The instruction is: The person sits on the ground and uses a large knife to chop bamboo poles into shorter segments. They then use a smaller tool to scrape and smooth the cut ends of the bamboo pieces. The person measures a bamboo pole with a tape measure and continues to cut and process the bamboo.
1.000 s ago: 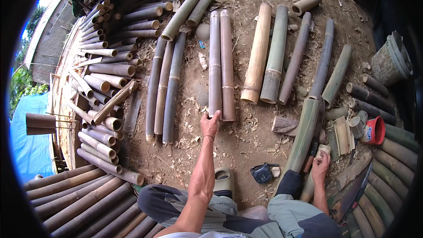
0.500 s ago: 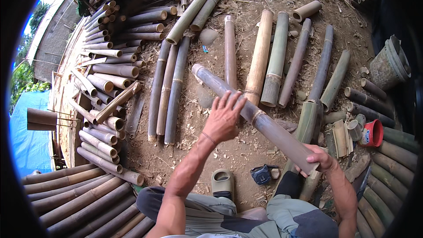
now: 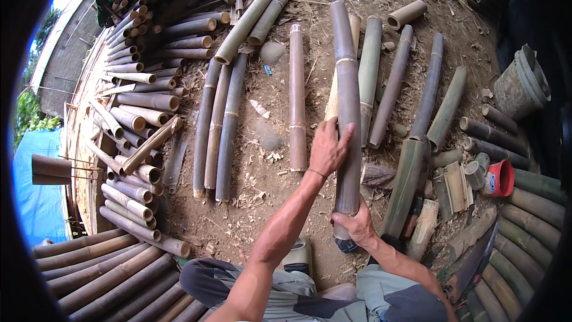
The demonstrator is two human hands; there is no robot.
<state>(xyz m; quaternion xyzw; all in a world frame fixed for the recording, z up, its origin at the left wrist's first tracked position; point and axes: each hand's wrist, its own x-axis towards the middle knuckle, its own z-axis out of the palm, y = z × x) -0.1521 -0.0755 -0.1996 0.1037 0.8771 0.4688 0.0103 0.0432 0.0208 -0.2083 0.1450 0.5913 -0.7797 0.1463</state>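
A greyish-brown bamboo pole (image 3: 347,92) stands out lengthwise in front of me, its far end pointing away. My left hand (image 3: 329,148) is closed around its left side near the middle, thumb on top. At the near end my right hand (image 3: 355,223) grips the pole from the right, thumb across it. The pole covers much of a pale bamboo pole (image 3: 354,30) behind it. To its left lies a shorter brown bamboo pole (image 3: 297,101); a green bamboo pole (image 3: 370,53) lies to its right.
Stacked bamboo (image 3: 149,101) fills the left side, with more poles (image 3: 107,268) at lower left. Three dark poles (image 3: 229,137) lie left of centre. At right are a grey bucket (image 3: 521,83), a red container (image 3: 499,179), split bamboo pieces (image 3: 457,188) and a long blade (image 3: 485,256).
The held bamboo pole has swung from slanting up-left to pointing almost straight away from me. My right hand, with the near end, has moved left; my left hand has shifted right.
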